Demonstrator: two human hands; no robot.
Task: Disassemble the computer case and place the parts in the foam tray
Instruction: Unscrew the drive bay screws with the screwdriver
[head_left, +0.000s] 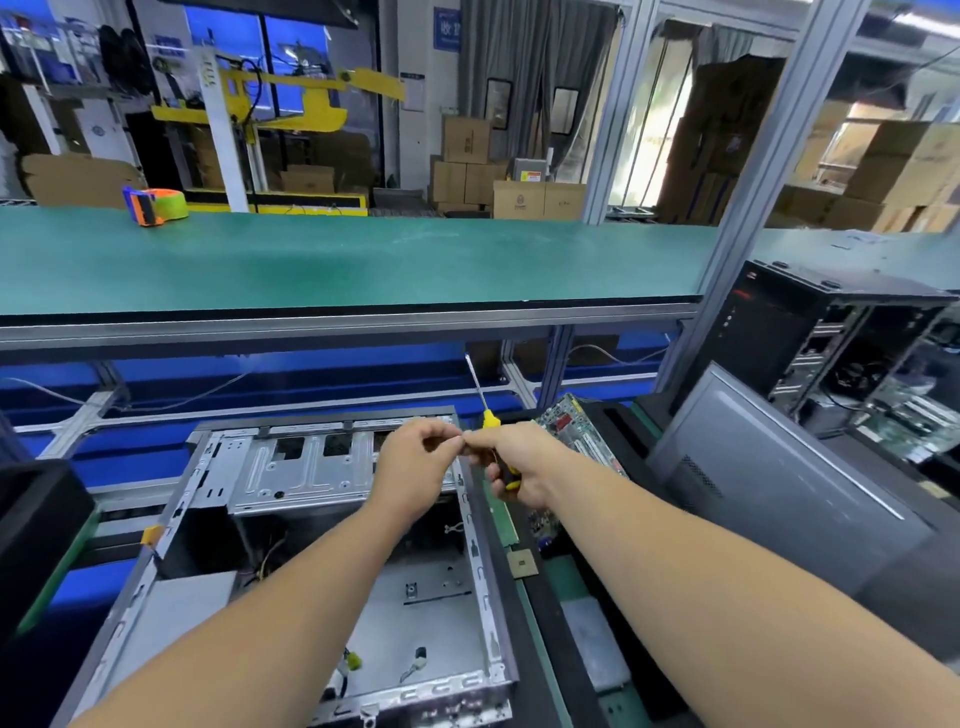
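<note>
1. Head view, frame centre: right hand is gripping the screwdriver tip-up, parking it while its fingertips are meeting the left hand, pinching something tiny, probably a screw.
2. Computer case is lying open below; foam tray is waiting just right.

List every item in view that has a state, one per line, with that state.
computer case: lying flat, side open, motherboard bay bare.
screwdriver: gripped, shaft pointing up and away.
right hand: grips the screwdriver handle.
left hand: fingertips pinched together against the right hand; what they hold is too small to tell.
motherboard: out of the case, tilted in the foam tray.
second tower: upright, side open.
side panel: detached, leaning.
</note>
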